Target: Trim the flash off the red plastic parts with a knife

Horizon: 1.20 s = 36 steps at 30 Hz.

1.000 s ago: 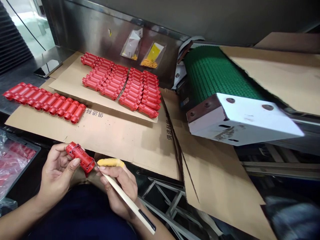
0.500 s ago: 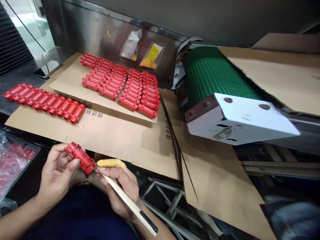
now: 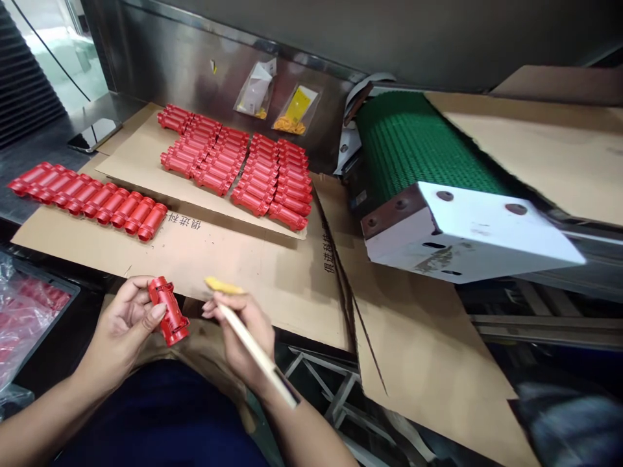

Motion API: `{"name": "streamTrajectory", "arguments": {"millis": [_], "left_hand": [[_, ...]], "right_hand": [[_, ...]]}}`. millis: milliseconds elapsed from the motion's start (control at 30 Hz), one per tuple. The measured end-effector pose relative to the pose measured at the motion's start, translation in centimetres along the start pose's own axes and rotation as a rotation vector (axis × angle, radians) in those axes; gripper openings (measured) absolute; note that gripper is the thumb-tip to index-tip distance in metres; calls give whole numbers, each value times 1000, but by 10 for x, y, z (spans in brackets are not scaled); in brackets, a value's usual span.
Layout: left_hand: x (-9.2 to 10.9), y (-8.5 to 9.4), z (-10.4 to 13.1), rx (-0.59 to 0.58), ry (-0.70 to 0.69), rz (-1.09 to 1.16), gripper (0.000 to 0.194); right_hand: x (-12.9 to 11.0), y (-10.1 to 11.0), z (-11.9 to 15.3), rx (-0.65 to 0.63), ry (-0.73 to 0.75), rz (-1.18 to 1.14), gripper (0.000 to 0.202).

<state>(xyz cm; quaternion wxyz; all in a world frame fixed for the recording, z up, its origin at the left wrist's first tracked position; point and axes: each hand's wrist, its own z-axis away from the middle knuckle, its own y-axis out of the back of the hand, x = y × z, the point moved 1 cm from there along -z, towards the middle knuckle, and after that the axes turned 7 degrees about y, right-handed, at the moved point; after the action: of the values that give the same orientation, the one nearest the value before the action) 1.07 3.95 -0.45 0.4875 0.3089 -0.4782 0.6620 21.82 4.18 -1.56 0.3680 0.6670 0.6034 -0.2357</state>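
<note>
Head view: the red tube (image 3: 168,311) is at near left, by the near edge of the cardboard (image 3: 228,266), pinched between the thumb and fingers of the left hand (image 3: 119,331). It now stands more steeply than half a second ago, when it slanted to the right, and shows a different side. The right hand (image 3: 260,324) stays closed on the pale handle of a tool (image 3: 256,353), its yellow finger cover (image 3: 224,285) pointing left, but it has drawn off: the tip, too blurred to make out, no longer reaches the tube's end. A gap now parts the hands, so I judge this a break in the tool's work while the tube is turned. Beyond, a row of tubes (image 3: 104,201) at left and a larger block of tubes (image 3: 224,159) farther off lie as they did. Two bags (image 3: 298,107) are at the far side, a phone (image 3: 95,134) at far left, a green belt (image 3: 418,146) at right
</note>
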Motion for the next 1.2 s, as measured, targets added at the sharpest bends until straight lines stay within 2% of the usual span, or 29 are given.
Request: {"name": "streamTrajectory", "arguments": {"millis": [67,133,233,300,567,700,800,933,1000,1133,1200], "left_hand": [[0,2,1,14,-51,-21,31],[-1,5,2,40,-98,-42,30],[-3,7,0,65,-134,-57,31],[-4,8,0,68,-156,-57,33],[-5,10,3,51,-218,-83,32],[-5,10,3,50,-221,-86,30],[-3,8,3,70,-230,-114,28],[-3,6,1,99,-172,-119,29],[-4,6,-1,73,-115,-81,28],[-6,7,-2,64,-91,-35,29],[-6,8,0,70,-105,-26,30]], "right_hand": [[2,-1,3,92,-146,-90,21],[-4,0,6,76,-174,-146,16],[-18,2,7,-37,-44,-101,20],[-24,3,7,-67,6,-70,23],[-25,3,5,-72,52,-30,26],[-24,5,5,-106,49,-14,22],[-21,7,1,-204,67,7,22],[-21,6,-4,-354,216,181,24],[-24,5,-4,-355,228,99,22],[-32,2,2,-363,145,-344,13],[-31,0,3,-273,72,-328,12]]}}
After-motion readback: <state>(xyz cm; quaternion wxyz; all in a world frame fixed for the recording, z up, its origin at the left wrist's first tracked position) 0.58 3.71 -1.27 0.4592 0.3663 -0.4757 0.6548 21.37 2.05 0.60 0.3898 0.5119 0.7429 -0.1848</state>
